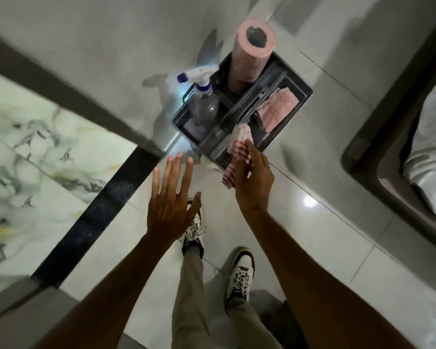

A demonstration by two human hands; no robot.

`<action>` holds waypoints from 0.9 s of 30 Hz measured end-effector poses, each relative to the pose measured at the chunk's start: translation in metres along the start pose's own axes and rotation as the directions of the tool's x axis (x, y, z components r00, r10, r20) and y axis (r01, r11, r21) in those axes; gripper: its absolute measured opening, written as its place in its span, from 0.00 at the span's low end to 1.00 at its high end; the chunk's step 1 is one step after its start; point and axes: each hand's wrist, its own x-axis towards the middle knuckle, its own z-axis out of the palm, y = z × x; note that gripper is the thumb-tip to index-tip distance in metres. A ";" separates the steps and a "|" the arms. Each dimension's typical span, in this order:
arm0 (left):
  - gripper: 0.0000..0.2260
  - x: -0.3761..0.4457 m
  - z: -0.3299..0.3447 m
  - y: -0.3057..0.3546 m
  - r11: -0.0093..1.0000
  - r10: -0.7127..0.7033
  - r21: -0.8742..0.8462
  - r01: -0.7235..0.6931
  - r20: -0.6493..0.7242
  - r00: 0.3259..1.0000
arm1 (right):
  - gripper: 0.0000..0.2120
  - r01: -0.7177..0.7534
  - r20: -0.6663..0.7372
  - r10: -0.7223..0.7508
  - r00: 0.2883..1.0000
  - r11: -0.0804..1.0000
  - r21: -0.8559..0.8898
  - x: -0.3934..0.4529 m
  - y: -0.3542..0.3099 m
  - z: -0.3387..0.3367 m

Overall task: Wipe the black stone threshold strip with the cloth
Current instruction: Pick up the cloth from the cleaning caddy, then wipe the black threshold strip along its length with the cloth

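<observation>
Far left: glossy marble floor (23,147), white with grey veins and some yellow streaks. Next to it the black stone threshold strip (98,212), a long narrow dark band running diagonally from lower left up toward centre, polished, faint pale smears or dust on its surface; it lies between the marble and the plain light grey floor tiles (141,243), shiny, with thin grout lines.

Left hand (170,200) hovers flat above the tiles just beside the strip's upper end, fingers spread wide and straight, holding nothing. Below it, two white and black laced sneakers (239,273) and beige trouser legs.

Right hand (253,182) has its fingers closed on the cloth (238,157), a red and white checked woven rag, crumpled, its upper end bunched over the near edge of the caddy. Cloth is well apart from the strip, off to its right.

Dark grey plastic caddy (302,96), rectangular with a central handle bar and compartments. Left compartment: clear spray bottle (203,96), white trigger head with blue nozzle. Back compartment: upright pink roll (252,56) of speckled wipe material, dark core. Right compartment: folded pink checked cloths (278,109).

Far right: a dark rounded frame (378,167) with white fabric (431,147) on top, blurred.
</observation>
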 end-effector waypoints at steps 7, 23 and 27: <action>0.34 -0.133 -0.012 -0.003 0.956 -0.282 -0.075 0.284 0.033 0.959 | 0.23 0.167 0.182 -0.158 0.970 0.986 -0.031 -0.078 -0.023 0.021; 0.34 -0.285 0.087 -0.134 0.702 -0.693 -0.107 0.704 0.126 0.710 | 0.20 0.417 0.502 -0.227 0.834 0.856 -0.306 -0.163 0.029 0.275; 0.34 -0.288 0.174 -0.158 0.661 -0.728 -0.116 0.741 0.136 0.671 | 0.19 0.433 0.579 -0.184 0.795 0.840 -0.328 -0.135 0.082 0.344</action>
